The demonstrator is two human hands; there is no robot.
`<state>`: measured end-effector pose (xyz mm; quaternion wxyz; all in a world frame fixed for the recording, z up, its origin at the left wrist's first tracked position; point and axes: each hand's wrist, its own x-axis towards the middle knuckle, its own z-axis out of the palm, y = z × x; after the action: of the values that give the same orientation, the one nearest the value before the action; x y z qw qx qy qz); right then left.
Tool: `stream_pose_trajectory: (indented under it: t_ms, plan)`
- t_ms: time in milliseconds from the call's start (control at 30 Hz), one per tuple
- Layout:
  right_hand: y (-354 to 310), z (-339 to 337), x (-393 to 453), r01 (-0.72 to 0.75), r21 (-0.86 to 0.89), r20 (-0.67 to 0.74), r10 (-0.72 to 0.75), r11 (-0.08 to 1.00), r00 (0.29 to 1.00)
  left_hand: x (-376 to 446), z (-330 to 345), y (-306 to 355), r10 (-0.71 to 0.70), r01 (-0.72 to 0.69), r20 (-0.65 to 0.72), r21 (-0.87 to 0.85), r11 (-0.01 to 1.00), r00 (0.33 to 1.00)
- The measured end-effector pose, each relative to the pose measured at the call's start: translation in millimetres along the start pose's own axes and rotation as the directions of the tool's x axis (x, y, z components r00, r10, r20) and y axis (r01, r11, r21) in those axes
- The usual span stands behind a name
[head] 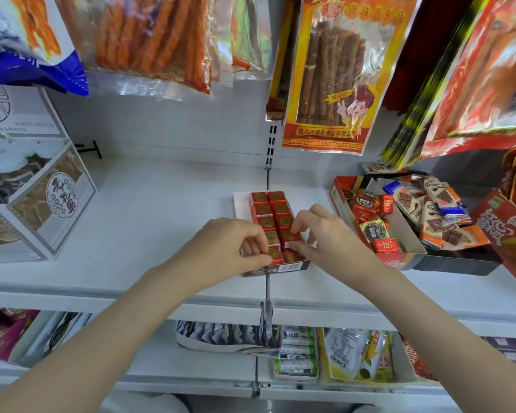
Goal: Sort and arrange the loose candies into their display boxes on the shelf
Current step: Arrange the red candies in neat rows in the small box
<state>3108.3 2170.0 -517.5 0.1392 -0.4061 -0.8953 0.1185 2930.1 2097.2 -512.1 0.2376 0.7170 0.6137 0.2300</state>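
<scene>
Fingers (pixel 258 254) of the left hand (pixel 230 248) and right hand (pixel 319 234) are pinched on red candies (pixel 273 210) in the front rows of the display box (pixel 276 268) on the shelf (pixel 149 210); neighbouring cubes could be dislodged if pressed unevenly.

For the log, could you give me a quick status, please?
Left hand and right hand each pinch a red candy. Display box nearly full. Nothing in the way.
</scene>
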Motion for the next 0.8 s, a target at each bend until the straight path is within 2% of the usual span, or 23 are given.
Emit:
stream_pose_trajectory:
  t_ms: [200, 333, 400, 500, 600, 700, 800]
  plan:
    - [2.4, -1.8, 1.8, -0.040, 0.073, 0.030, 0.038, 0.997, 0.999, 3.1, 6.0, 1.8, -0.023, 0.025, -0.038, 0.050, 0.998, 0.999]
    - [0.6, -12.0, -0.4, -0.047, 0.183, -0.038, 0.055, 0.982, 0.998, 1.9, 4.5, 0.7, -0.042, 0.041, -0.032, -0.018, 0.999, 0.999]
    - [-2.5, -12.9, -1.2, -0.084, 0.288, -0.004, 0.089, 0.954, 0.996, 2.2, 4.3, 0.4, -0.044, 0.043, -0.021, -0.055, 0.998, 0.999]
    - [1.2, -8.1, 0.6, -0.172, 0.348, 0.055, 0.163, 0.922, 0.985, 4.3, 7.9, 1.1, -0.031, 0.030, -0.017, -0.055, 0.998, 0.999]
    - [7.8, -6.2, 1.8, -0.272, 0.512, 0.132, 0.238, 0.815, 0.962, 7.4, 15.2, 3.1, -0.017, 0.016, -0.045, -0.024, 1.000, 0.999]
    - [9.8, -6.7, -0.5, -0.346, 0.658, 0.249, 0.240, 0.668, 0.938, 11.4, 18.2, 7.2, 0.002, 0.000, -0.082, 0.025, 1.000, 0.997]
    - [10.6, -6.4, -2.9, -0.348, 0.652, 0.283, 0.209, 0.674, 0.936, 15.4, 18.5, 9.1, 0.044, -0.034, -0.090, 0.112, 0.993, 0.995]
